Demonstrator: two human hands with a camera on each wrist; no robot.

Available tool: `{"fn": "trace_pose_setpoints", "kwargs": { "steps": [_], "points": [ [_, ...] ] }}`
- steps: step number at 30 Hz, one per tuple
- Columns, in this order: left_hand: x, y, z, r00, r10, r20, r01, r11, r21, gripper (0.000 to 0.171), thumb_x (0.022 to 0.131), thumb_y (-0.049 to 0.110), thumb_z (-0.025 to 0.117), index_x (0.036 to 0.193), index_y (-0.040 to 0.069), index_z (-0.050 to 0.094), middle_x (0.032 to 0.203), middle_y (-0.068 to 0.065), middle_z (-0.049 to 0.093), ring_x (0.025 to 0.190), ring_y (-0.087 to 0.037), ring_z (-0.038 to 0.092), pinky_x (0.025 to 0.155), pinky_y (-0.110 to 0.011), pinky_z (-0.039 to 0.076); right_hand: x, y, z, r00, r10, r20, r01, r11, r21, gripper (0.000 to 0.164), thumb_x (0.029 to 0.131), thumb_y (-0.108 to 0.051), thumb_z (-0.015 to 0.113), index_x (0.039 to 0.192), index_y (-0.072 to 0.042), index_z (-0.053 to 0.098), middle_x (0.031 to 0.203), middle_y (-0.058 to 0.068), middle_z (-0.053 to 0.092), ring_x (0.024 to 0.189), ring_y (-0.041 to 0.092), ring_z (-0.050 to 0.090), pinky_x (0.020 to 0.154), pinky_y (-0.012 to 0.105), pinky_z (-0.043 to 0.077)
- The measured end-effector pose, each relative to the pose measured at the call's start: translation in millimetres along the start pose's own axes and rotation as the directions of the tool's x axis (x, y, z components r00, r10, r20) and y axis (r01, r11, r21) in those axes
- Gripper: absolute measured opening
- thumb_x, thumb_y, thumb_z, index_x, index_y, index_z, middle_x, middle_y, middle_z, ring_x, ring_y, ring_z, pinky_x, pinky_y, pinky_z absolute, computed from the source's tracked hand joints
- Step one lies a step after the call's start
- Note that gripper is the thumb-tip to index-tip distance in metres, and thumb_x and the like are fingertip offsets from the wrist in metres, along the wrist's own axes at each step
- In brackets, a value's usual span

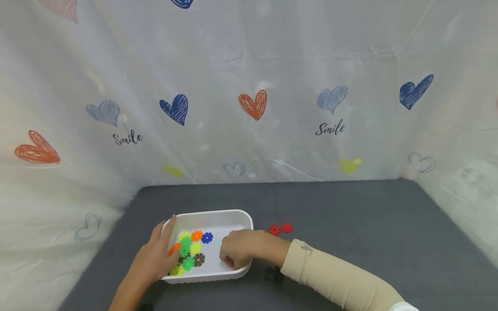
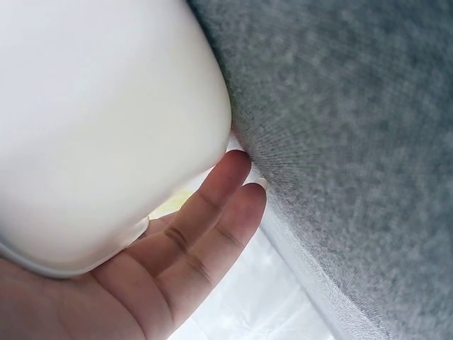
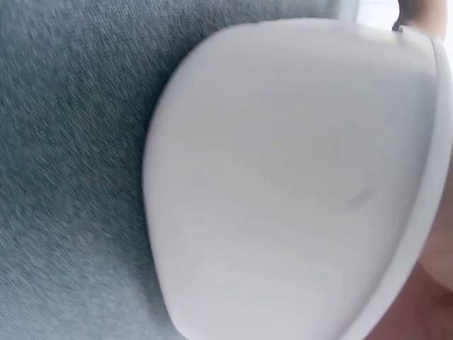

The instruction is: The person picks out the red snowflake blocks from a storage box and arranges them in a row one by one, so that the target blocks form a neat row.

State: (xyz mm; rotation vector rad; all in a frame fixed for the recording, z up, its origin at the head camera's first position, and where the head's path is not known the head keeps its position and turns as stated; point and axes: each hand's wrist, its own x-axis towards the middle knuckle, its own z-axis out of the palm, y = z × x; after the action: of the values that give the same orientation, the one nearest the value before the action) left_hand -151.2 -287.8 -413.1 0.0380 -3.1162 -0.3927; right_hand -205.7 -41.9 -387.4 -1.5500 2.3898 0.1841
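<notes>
A white plastic tray (image 1: 218, 276) stands on the dark table, with several flower-shaped plastic discs in its left half: green (image 1: 186, 242), orange (image 1: 196, 236), blue (image 1: 207, 237), yellow and brown (image 1: 199, 259). My left hand (image 1: 155, 257) grips the tray's left end, thumb over the rim and inside. In the left wrist view, two fingers (image 2: 212, 219) lie along the tray's outer wall. Over the right end reaches my right hand (image 1: 241, 248), its fingers curled down inside the tray; I cannot tell whether they hold a disc. The right wrist view shows mainly the tray's outer wall (image 3: 283, 177).
Two red discs (image 1: 281, 228) lie on the grey tabletop (image 1: 342, 224) just right of the tray. A small dark object (image 1: 274, 274) sits under the right forearm. A whitish curtain (image 1: 292, 142) printed with hearts rises behind and beside the table.
</notes>
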Motion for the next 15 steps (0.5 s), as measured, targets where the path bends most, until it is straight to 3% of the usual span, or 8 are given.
{"fn": "trace_pose_setpoints", "kwargs": {
  "steps": [6,15],
  "points": [
    [0.8,1.3,0.4,1.0,-0.003,0.004,0.003,1.0,-0.004,0.094,0.084,0.019,0.068,0.161,0.009,0.015,0.153,-0.029,0.023,0.095,-0.046,0.061,0.081,-0.067,0.049,-1.3,5.2,-4.1,0.996,0.068,0.055,-0.069,0.998,0.014,0.019,0.079,-0.013,0.079,0.071,-0.022,0.064,0.067,-0.01,0.055,0.065,0.007,0.048,0.057,0.022,0.038],
    [1.4,-2.0,0.1,1.0,0.017,-0.004,-0.017,1.0,-0.009,0.094,0.086,0.021,0.067,0.162,0.012,0.012,0.154,-0.028,0.022,0.092,-0.044,0.062,0.081,-0.066,0.049,-8.6,15.2,-0.7,0.992,0.092,-0.089,-0.082,0.991,0.107,0.024,0.081,-0.008,0.075,0.065,-0.022,0.064,0.06,-0.014,0.052,0.06,0.005,0.049,0.054,0.02,0.039]
  ]
}}
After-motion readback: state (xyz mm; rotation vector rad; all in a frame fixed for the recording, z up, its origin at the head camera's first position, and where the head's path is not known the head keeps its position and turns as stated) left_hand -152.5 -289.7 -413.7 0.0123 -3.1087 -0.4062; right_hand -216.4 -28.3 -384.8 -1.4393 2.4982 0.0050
